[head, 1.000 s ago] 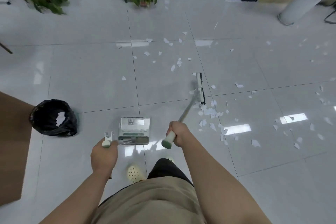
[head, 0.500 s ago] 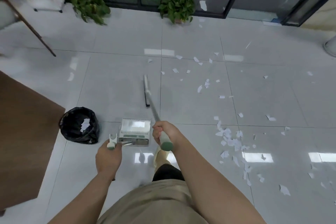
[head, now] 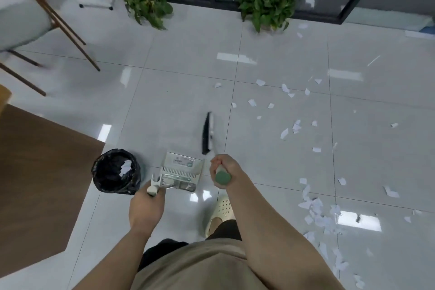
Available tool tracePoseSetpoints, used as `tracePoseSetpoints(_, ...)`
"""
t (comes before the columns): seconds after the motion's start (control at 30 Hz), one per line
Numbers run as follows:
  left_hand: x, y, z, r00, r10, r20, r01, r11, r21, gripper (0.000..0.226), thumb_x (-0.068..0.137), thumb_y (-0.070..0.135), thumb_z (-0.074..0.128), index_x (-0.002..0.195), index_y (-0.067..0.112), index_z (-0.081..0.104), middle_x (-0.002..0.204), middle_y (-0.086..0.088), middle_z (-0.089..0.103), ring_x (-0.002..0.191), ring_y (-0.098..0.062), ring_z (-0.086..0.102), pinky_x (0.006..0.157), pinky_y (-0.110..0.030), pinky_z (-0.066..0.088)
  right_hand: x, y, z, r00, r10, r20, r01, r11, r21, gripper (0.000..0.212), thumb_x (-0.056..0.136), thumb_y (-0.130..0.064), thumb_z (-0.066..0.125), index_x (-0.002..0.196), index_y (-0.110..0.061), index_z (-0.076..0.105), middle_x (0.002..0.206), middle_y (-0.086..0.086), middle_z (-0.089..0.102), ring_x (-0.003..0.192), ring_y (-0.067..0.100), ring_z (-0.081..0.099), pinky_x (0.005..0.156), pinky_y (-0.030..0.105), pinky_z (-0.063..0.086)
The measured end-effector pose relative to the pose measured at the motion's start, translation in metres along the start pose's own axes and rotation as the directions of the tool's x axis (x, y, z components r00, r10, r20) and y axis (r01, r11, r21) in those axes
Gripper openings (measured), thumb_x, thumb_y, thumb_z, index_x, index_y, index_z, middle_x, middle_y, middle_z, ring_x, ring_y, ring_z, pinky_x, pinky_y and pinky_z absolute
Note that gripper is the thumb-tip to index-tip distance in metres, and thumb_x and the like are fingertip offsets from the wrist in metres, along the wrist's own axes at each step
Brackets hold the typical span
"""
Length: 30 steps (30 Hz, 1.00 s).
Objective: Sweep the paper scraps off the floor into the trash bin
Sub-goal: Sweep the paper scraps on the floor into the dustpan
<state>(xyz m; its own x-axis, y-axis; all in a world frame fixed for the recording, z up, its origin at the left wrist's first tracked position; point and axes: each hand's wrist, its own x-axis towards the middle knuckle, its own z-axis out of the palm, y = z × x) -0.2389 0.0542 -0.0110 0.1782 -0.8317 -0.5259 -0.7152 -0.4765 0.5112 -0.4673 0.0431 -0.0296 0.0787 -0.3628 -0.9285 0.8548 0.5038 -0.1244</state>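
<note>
Paper scraps (head: pixel 313 209) lie all over the floor (head: pixel 179 101), and the thickest drift sits well to the right of the dustpan (head: pixel 182 170), with a looser scatter farther out beyond it, toward the right-hand potted plant (head: pixel 268 2). None of that has reached the pan, as far as one can see; its tray looks bare apart from a printed label.

The dustpan stands flat on the floor, mouth facing away from the person, so anything pushed toward it can slide straight in. The left hand (head: pixel 146 207) holds the top of its long handle, fingers wrapped fully around the grip, which keeps the pan steady without bending down.

Just right of the dustpan, the broom (head: pixel 208 134) has its dark bristle head edge-on and seemingly clear of the scraps. The right hand (head: pixel 223 170) is closed tight around the green end of the handle, fingers curled over it, the shaft angled forward and down. That grip gives reach for a pull from the right, which I judge is the next move called for: gather the big drift toward the pan mouth.

The trash bin (head: pixel 116 172), lined with a black bag, stands just left of the dustpan, almost touching it, with a white piece or two visible inside. Close by makes sense, a short lift to tip.

Farther left of the dustpan a brown tabletop (head: pixel 40 183) cuts in; a foot in a pale perforated shoe (head: pixel 220 209) is planted just behind the pan.
</note>
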Motion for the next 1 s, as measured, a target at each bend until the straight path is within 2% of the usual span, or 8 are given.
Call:
tracePoseSetpoints(0.13,0.024,0.047,0.011,0.999,0.037,0.015,-0.037,0.999,-0.008,0.007,0.097,0.026,0.064,0.093,0.021,0.065,0.079,0.000,0.066,0.077,-0.027,0.060,0.069,-0.037,0.044,0.002,-0.035,-0.042,0.968,-0.060,-0.242,0.026,0.990,-0.141,0.018,0.086,0.000,0.049,0.070,-0.009,0.047,0.040,0.002,0.042,0.027,0.013,0.040,0.033,0.015,0.036)
tracePoseSetpoints(0.23,0.045,0.080,0.018,0.994,0.100,0.037,-0.101,0.995,0.016,0.014,0.098,0.025,0.062,0.084,0.025,0.060,0.072,-0.003,0.066,0.070,-0.023,0.060,0.060,-0.034,0.040,0.004,-0.060,-0.069,0.908,-0.069,-0.413,0.032,0.995,-0.097,0.012,0.084,0.001,0.050,0.075,-0.007,0.049,0.043,0.002,0.041,0.029,0.014,0.038,0.034,0.018,0.038)
tracePoseSetpoints(0.33,0.068,0.103,0.026,0.987,0.151,0.061,-0.153,0.988,0.014,0.008,0.098,0.024,0.063,0.091,0.024,0.065,0.069,-0.003,0.067,0.067,-0.024,0.062,0.059,-0.032,0.044,0.005,-0.097,-0.074,0.881,-0.098,-0.462,0.110,0.994,-0.002,0.013,0.085,0.000,0.047,0.075,-0.008,0.047,0.050,0.003,0.041,0.036,0.014,0.040,0.036,0.019,0.040)
tracePoseSetpoints(0.43,0.096,0.124,0.033,0.981,0.182,0.073,-0.184,0.983,0.023,0.005,0.097,0.028,0.064,0.099,0.025,0.067,0.076,0.001,0.069,0.075,-0.027,0.064,0.067,-0.037,0.050,0.002,-0.133,-0.049,0.884,-0.179,-0.432,0.259,0.957,0.133,0.019,0.087,0.002,0.040,0.074,-0.010,0.042,0.056,0.005,0.042,0.046,0.016,0.042,0.045,0.023,0.044)
tracePoseSetpoints(0.53,0.137,0.154,0.037,0.969,0.212,0.125,-0.215,0.977,0.011,0.010,0.099,0.030,0.061,0.097,0.024,0.068,0.077,0.001,0.069,0.075,-0.025,0.064,0.063,-0.034,0.046,0.002,-0.154,-0.009,0.871,-0.261,-0.416,0.364,0.911,0.191,0.022,0.087,0.005,0.037,0.071,-0.011,0.041,0.061,0.007,0.041,0.052,0.018,0.040,0.054,0.026,0.043)
tracePoseSetpoints(0.63,0.179,0.190,0.031,0.957,0.244,0.158,-0.247,0.969,-0.001,0.011,0.099,0.029,0.059,0.095,0.025,0.067,0.078,0.002,0.069,0.074,-0.024,0.065,0.060,-0.032,0.045,0.001,-0.166,0.035,0.877,-0.299,-0.377,0.407,0.878,0.250,0.031,0.087,0.005,0.038,0.062,-0.013,0.037,0.049,0.003,0.039,0.040,0.013,0.040,0.044,0.022,0.042)
tracePoseSetpoints(0.77,0.215,0.226,0.019,0.944,0.268,0.192,-0.272,0.962,-0.008,0.006,0.099,0.031,0.057,0.102,0.033,0.062,0.082,0.004,0.069,0.074,-0.022,0.066,0.060,-0.030,0.045,0.001,-0.180,0.098,0.911,-0.284,-0.300,0.373,0.876,0.305,0.033,0.091,0.003,0.042,0.064,-0.015,0.037,0.043,-0.002,0.037,0.031,0.010,0.037,0.034,0.014,0.035)
tracePoseSetpoints(1.0,0.289,0.265,-0.012,0.905,0.331,0.268,-0.375,0.918,0.130,0.008,0.099,0.032,0.054,0.099,0.034,0.062,0.084,0.009,0.067,0.074,-0.018,0.063,0.061,-0.029,0.044,0.033,-0.205,0.218,0.981,-0.193,0.022,0.172,0.917,0.360,0.033,0.092,0.001,0.040,0.065,-0.018,0.033,0.043,-0.005,0.033,0.030,0.007,0.035,0.031,0.014,0.035)
